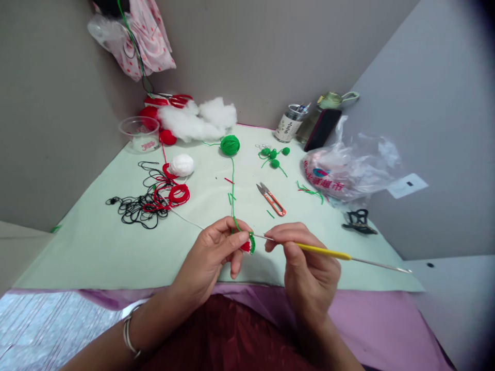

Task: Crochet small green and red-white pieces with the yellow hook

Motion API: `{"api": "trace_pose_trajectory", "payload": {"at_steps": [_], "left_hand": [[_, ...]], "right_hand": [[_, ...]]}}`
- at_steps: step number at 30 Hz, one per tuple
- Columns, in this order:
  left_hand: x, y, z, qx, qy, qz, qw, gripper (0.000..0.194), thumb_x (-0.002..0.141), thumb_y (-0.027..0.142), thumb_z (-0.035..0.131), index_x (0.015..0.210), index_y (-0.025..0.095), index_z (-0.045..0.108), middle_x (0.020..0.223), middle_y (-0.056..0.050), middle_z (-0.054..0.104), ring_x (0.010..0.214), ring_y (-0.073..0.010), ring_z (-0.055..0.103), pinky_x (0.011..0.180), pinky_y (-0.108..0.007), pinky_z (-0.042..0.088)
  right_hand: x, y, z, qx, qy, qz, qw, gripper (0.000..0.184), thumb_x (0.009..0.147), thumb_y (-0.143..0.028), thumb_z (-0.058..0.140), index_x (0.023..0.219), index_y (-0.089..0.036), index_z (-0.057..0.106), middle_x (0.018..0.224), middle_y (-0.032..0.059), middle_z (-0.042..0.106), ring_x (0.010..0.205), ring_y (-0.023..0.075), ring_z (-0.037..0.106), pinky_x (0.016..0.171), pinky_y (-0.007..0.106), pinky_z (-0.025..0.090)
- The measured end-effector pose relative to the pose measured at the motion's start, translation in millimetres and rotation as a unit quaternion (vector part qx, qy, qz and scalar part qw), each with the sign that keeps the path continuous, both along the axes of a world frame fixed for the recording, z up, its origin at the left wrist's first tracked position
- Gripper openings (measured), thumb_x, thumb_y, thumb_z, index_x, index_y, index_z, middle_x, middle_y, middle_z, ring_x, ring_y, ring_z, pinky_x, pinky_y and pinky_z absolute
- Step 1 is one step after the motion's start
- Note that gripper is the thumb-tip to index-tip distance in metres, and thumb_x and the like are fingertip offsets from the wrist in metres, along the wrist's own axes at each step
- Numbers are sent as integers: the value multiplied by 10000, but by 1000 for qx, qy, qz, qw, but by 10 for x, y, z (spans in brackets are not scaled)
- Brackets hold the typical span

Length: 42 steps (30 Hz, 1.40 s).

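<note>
My left hand (222,245) pinches a small crocheted piece (252,244), red inside with a thin white line and a green edge. My fingers hide part of it. In my right hand (309,268) is a crochet hook (325,251) with a yellow handle and a metal hook at either end. Its left tip meets the green edge of the piece. Green yarn (233,190) runs from a green ball (230,145) down over my left fingers to the piece. A white strand also leads toward my left hand from the white yarn ball (181,165).
Orange thread snips (271,199) lie beyond my hands, with small green crocheted balls (274,163) behind. Tangled black cord (145,206) and red yarn (179,194) lie left. White stuffing (201,119), a plastic tub (145,138), a plastic bag (348,167), a phone (323,130) and a hair claw (359,221) stand around.
</note>
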State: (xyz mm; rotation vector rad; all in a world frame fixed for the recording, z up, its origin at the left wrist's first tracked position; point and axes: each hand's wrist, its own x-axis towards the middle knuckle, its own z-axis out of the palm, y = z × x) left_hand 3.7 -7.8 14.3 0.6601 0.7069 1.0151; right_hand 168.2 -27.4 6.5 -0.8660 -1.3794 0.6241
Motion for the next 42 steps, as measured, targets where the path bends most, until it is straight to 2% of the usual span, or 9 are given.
{"api": "trace_pose_trajectory", "payload": {"at_steps": [5,19,42], "left_hand": [[0,4,-6,-2,5,1,1000,212,839,335,851,862,182,707,530,98,505,390,-49,411,404,-168,347],[1,1,-8,-5,-1,3,1000,199,842,318,855,852,179,713,540,95,522,386,-44,429,387,-159,356],[-3,12,-22,2,-20,-4,1000,176,861,290,841,861,170,713,525,107,516,378,-32,439,389,-129,380]], "right_hand": [[9,-4,6,7,-3,-20,1000,221,1023,-161,607,1038,-265,801,905,35,751,747,182,668,657,348,551],[9,-16,3,12,-1,-15,1000,210,1025,-170,608,1017,-257,799,864,33,741,776,194,673,671,355,542],[22,-30,3,8,-25,-1,1000,243,1026,-98,588,1061,-236,784,938,22,747,820,165,679,721,332,537]]}}
